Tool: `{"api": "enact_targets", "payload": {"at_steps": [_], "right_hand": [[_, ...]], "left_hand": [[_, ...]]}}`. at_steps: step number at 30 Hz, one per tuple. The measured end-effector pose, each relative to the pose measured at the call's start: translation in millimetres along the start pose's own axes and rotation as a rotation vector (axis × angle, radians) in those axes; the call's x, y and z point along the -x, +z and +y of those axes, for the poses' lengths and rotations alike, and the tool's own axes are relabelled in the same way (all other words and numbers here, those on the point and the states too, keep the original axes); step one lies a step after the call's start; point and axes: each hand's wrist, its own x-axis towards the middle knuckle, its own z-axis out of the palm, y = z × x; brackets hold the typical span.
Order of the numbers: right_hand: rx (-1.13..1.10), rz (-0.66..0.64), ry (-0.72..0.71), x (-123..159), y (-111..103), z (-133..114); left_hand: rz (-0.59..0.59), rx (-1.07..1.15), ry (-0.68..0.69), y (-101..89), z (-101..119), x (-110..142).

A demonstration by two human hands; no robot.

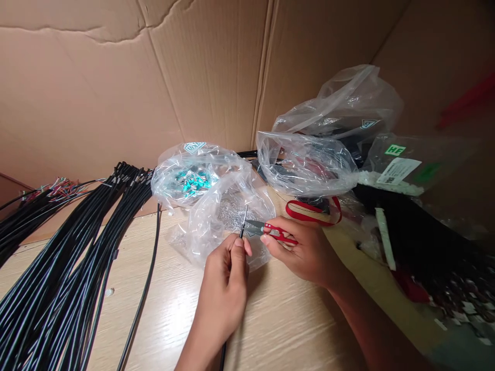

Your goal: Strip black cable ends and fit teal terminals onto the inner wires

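Head view looks down on a wood-grain table (pixel 286 330) backed by a cardboard wall (pixel 116 87). The left hand (pixel 222 293) holds a thin black cable (pixel 242 229) upright, its fingers (pixel 238 252) curled round the cable with the thumb pressed against it, and the tip stands just above them. The right hand (pixel 305 252) grips red-handled snips (pixel 280 233), its fingers (pixel 270 239) pinching the handles together. The steel blades (pixel 254 226) reach the cable just below its tip.

Behind the hands lies a clear plastic bag (pixel 216 206) holding teal pieces (pixel 192 181), and a second bag (pixel 305 165) sits to its right, above a red strap (pixel 313 212). Long bundles of black cables (pixel 77 247) run across the table's left side, with coloured wire ends (pixel 58 189) at their far end. On the right are a bag with a green "HF" label (pixel 394 150) and a dark bundle (pixel 417 237), which is too blurred to identify.
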Motion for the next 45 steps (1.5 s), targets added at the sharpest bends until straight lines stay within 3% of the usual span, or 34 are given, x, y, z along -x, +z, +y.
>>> {"api": "enact_targets", "payload": {"at_steps": [3, 6, 22, 25, 29, 32, 37, 45], "right_hand": [[-0.017, -0.021, 0.023, 1, 2, 0], [-0.032, -0.027, 0.038, 1, 3, 1], [0.010, 0.023, -0.061, 0, 4, 0], [0.030, 0.057, -0.045, 0, 2, 0], [-0.031, 0.115, 0.013, -1, -1, 0], [-0.083, 0.109, -0.003, 0, -2, -1], [-0.063, 0.073, -0.039, 0, -1, -6], [-0.056, 0.075, -0.072, -1, -1, -10]], "left_hand": [[0.051, -0.265, 0.075, 1.6, 2, 0], [0.072, -0.372, 0.124, 2.3, 1, -1], [0.174, -0.565, 0.289, 3.2, -4, 0], [0.129, -0.380, 0.195, 3.3, -2, 0], [-0.106, 0.263, -0.091, 1.1, 7, 1], [-0.220, 0.593, -0.219, -1.9, 12, 2], [-0.288, 0.779, -0.300, -4.3, 13, 4], [-0.301, 0.847, -0.346, -5.4, 11, 5]]}}
